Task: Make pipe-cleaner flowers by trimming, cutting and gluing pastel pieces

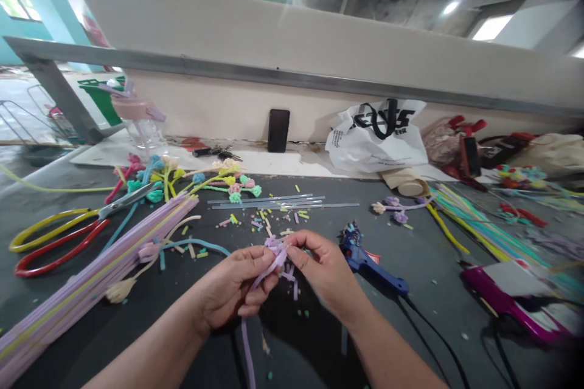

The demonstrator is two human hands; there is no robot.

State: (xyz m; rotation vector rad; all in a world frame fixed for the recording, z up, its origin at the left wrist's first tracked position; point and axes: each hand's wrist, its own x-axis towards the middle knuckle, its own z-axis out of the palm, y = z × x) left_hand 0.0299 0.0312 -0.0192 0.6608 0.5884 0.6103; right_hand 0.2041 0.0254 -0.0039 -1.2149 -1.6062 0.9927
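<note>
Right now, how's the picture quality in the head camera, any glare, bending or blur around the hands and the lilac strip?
Head view: ceiling lights flare white at the top; the grey metal rail bows from wide-angle distortion; corners darken. The left hand and right hand pinching the lilac fuzzy pipe-cleaner strip are sharp, while the pink tray at the right edge looks soft.

Head-worn view — forward, downward, seemingly close

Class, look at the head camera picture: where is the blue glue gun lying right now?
The blue glue gun lies on the dark table, just right of the right hand, which works a purple strip with the left hand.
</note>
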